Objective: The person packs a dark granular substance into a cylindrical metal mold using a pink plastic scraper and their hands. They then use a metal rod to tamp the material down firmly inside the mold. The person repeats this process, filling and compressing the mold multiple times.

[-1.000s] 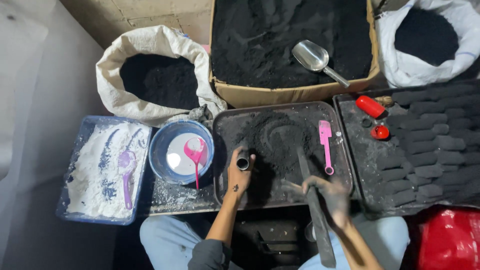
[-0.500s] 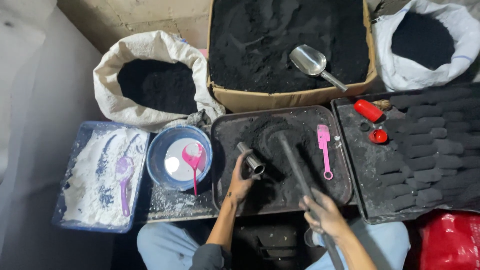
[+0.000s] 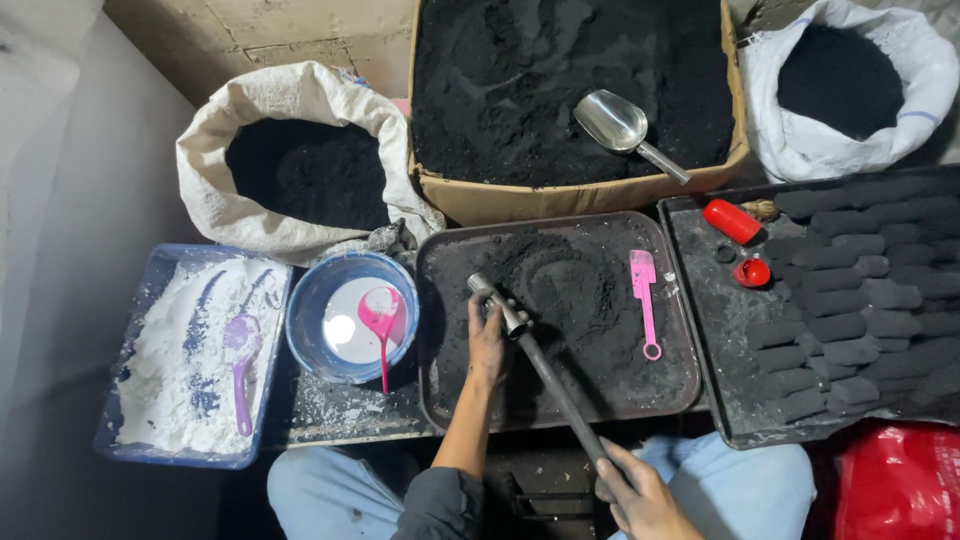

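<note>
My left hand (image 3: pixel 487 346) grips a short metal tube (image 3: pixel 497 301) held tilted over the dark tray (image 3: pixel 440 400) of black powder. My right hand (image 3: pixel 634 489), blackened, holds the near end of a long dark rod (image 3: pixel 560 393) at the bottom of the view. The rod's far tip meets the open end of the tube. Black powder (image 3: pixel 570 290) is spread across the tray, and a pink spatula (image 3: pixel 646 300) lies on its right side.
A blue bowl (image 3: pixel 305 300) with white liquid and a pink spoon, and a blue tray of white powder (image 3: pixel 190 350), sit left. A cardboard box of black powder with a metal scoop (image 3: pixel 620 125), two white sacks, and a tray of black briquettes (image 3: pixel 850 290) surround the tray.
The left hand tilted the tube from upright to lying angled. The right hand swung the rod across the tray and brought its tip to the tube's mouth, pulling back toward my lap.
</note>
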